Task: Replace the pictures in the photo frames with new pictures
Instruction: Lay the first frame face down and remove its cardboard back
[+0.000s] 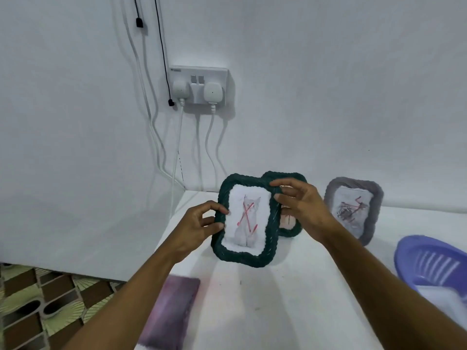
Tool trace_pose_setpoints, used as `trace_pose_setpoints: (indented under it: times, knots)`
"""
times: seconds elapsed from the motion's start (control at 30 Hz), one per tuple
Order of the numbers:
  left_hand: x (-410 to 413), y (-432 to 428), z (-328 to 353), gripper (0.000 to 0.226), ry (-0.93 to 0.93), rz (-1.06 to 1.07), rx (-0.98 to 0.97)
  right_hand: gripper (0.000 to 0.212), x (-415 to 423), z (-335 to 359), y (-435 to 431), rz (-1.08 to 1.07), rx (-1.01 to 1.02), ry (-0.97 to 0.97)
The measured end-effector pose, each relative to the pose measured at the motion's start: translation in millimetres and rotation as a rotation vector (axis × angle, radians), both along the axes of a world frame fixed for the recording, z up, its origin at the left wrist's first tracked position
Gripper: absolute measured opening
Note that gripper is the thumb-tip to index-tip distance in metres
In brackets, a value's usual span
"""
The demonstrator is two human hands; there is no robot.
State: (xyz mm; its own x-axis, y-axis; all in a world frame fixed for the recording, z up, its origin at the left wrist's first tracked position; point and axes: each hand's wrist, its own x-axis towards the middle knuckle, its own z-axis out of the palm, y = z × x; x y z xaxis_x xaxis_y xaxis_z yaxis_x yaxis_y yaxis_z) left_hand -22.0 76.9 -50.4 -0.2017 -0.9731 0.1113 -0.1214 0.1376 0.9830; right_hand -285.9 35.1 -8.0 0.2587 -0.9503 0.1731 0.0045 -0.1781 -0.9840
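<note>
A dark green woven photo frame (246, 256) is held upright above the white table (278, 299). Inside it is a cat picture (246, 221) crossed out in red. My left hand (199, 228) pinches the frame's left edge. My right hand (300, 205) grips its upper right edge with curled fingers. A second dark green frame (290, 229) stands behind, mostly hidden by the held frame and my right hand. At the right a grey woven frame (353, 210) leans on the wall, and its picture also bears a red cross.
A purple plastic basket (429, 261) holding something white sits at the table's right edge. A purplish flat pad (169, 314) lies at the front left corner. A wall socket (199, 87) with plugged chargers and hanging cables is above the table's back left. Patterned floor lies left.
</note>
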Motion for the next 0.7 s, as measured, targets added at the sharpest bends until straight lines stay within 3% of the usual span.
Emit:
trace_pose_setpoints:
  times: [0.17, 0.3, 0.43, 0.57, 0.63, 0.7]
  knots:
    - [-50, 20, -7, 0.054, -0.566, 0.016, -0.331, 0.026, -31, -7, 35, -0.159, 0.037, -0.092]
    - [-102, 55, -10, 0.069, -0.669, -0.211, -0.513, 0.022, -48, -10, 50, -0.229, 0.064, -0.055]
    - [-128, 71, -17, 0.067, -0.822, -0.245, -0.542, 0.019, -59, -8, 64, -0.207, 0.089, -0.028]
    - [-134, 83, -18, 0.06, -0.758, -0.214, -0.521, 0.025, -63, -2, 77, -0.121, 0.076, -0.052]
    - [-132, 86, -18, 0.061, -0.617, -0.174, -0.451, 0.028, -66, -5, 81, -0.139, 0.053, -0.021]
    - [-128, 88, -19, 0.062, -0.42, -0.127, -0.359, 0.027, -76, -17, 85, -0.191, -0.038, 0.157]
